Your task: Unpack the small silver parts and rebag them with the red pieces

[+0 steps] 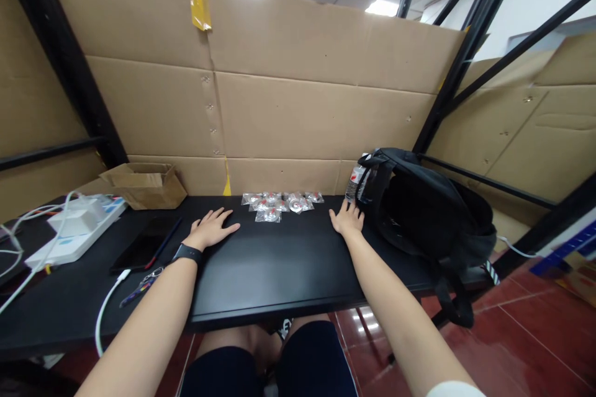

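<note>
My left hand [212,229] lies flat on the black table [270,279], fingers spread and holding nothing. A dark band is around that wrist. On the right, my right hand [347,219] also rests on the tabletop with its fingers apart, just in front of a clear plastic bottle [356,181]. Whether the fingertips touch the bottle I cannot tell. Between the two hands, towards the back, sits a cluster of small clear plastic packets [269,214], each with a round silvery item and some red inside. Their exact kind is too small to make out.
A black backpack [428,211] gapes at the right, its strap over the table edge. On the left are an open cardboard box [151,186], a white power strip [77,232], a dark phone or tablet [144,242], a pen, keys and a white cable [106,307]. Cardboard panels [279,105] wall the back.
</note>
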`<state>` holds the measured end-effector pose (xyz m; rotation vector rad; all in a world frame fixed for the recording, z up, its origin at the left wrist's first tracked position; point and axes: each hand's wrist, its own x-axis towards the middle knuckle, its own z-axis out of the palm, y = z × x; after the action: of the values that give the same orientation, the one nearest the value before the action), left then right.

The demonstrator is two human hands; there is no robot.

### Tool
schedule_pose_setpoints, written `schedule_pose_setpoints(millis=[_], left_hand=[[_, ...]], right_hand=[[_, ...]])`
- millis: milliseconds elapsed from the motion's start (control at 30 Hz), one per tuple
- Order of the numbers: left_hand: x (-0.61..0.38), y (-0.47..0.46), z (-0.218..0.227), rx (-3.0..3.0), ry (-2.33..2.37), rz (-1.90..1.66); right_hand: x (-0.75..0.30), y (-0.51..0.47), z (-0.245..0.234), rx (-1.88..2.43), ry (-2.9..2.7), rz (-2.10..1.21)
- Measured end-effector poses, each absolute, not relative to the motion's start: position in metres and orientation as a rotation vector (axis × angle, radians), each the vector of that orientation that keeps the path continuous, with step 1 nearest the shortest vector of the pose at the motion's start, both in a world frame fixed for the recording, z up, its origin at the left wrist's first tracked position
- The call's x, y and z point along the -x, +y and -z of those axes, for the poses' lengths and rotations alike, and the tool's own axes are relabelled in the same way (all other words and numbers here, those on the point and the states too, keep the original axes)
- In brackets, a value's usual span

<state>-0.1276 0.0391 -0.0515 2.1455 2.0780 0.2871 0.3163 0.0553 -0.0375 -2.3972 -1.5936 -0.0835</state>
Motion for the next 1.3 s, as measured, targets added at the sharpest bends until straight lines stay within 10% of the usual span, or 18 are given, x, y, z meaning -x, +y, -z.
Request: schedule_pose_setpoints(millis=[533,833,1300], left_hand=[[0.082,-0.048,0.048,-2.366,1.905,-0.710],[0.013,-0.136,0.037,-2.130,1.349,-1.235],[0.031,-0.248,0.053,-1.844,1.258,-1.444]], right_hand=[[-0.290,0.002,0.008,2.154,-1.586,0.067],[-0.187,-0.110,0.027,0.919,-1.868,-0.902],[-0.188,-0.212,0.044,0.615,-1.493,-1.671]])
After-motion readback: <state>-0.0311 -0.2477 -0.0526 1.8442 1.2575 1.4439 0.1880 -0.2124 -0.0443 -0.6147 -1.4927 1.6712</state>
